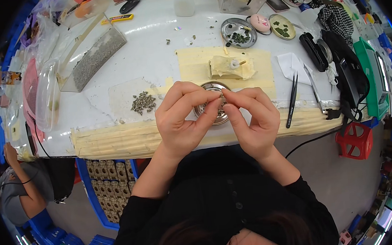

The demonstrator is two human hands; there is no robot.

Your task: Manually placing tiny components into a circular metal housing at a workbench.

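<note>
My left hand (181, 116) and my right hand (256, 120) meet in front of me at the table's near edge. Thumb and forefinger of each are pinched together, fingertips almost touching. Whatever they hold between them is too small to make out. Directly below the fingertips sits a round metal dish (198, 109) with small pieces in it, partly hidden by my hands. Left of my left hand, a heap of small metal pieces (143, 102) lies on a clear sheet (117, 92). Beyond my fingers stands a tape-covered block (219, 70) with a small stick on top.
Black tweezers (292, 100) and silver tweezers (314, 89) lie on the right. Farther back are a dish of dark green pieces (238, 32), a white squeeze bottle (184, 2) and a clear box of grey grains (96, 59). Another person's arm (23, 177) shows at far left.
</note>
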